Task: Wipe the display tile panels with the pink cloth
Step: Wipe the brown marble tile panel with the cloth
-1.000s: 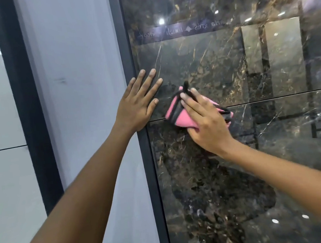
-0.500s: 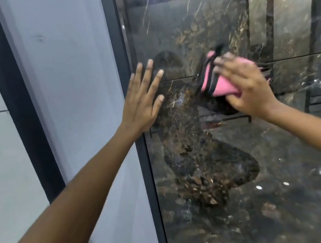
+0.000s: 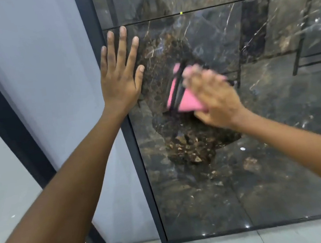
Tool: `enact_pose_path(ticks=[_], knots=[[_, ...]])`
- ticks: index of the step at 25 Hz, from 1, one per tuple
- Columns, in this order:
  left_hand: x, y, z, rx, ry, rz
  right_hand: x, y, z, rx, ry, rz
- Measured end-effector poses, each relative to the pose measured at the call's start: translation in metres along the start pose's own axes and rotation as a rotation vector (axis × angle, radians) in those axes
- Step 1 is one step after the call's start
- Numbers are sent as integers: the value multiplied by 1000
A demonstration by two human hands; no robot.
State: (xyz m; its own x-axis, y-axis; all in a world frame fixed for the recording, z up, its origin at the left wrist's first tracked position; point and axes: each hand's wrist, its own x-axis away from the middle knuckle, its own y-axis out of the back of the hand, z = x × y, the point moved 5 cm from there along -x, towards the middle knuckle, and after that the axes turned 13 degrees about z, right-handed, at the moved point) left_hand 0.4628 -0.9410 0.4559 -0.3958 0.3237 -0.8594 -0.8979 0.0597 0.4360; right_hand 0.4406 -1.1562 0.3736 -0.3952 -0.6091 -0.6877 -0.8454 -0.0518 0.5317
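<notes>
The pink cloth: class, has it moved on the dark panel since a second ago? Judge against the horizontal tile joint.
Yes. The pink cloth, pressed by the right hand, has moved down: it lay on the horizontal joint earlier and is now well below it.

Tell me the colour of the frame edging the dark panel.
Black, a thin strip frame along the dark marbled panel, seen in the head view.

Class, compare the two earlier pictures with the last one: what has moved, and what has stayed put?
The right hand has carried the pink cloth from the tile seam down onto the lower dark tile. The left hand stays flat against the panel's edge.
</notes>
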Motion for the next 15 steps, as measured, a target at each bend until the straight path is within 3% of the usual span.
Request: enact_pose_path(ticks=[1,2,3,4,6,7,8,10,12,15], knots=[[0,-1,0,2,15,16,-11,8,-11,-86,-202,-61],[1,-2,0,-1,22,24,-12,2,-2,-143,-287,-73],[2,-3,0,-8,21,20,-5,-14,28,-126,-251,-55],[2,-3,0,-10,19,15,8,-35,71,-120,-102,68],[4,-2,-3,38,46,20,72,-95,160,-138,457,548],[10,-4,-6,84,74,27,105,-109,183,-123,665,706],[22,-9,-10,127,104,36,126,-112,179,-124,751,738],[63,-28,-26,164,122,79,131,-98,130,-239,593,630],[109,-52,-42,139,87,141,111,-65,51,-217,318,368],[134,-74,-47,134,122,117,88,-27,-35,-220,-339,-56]])
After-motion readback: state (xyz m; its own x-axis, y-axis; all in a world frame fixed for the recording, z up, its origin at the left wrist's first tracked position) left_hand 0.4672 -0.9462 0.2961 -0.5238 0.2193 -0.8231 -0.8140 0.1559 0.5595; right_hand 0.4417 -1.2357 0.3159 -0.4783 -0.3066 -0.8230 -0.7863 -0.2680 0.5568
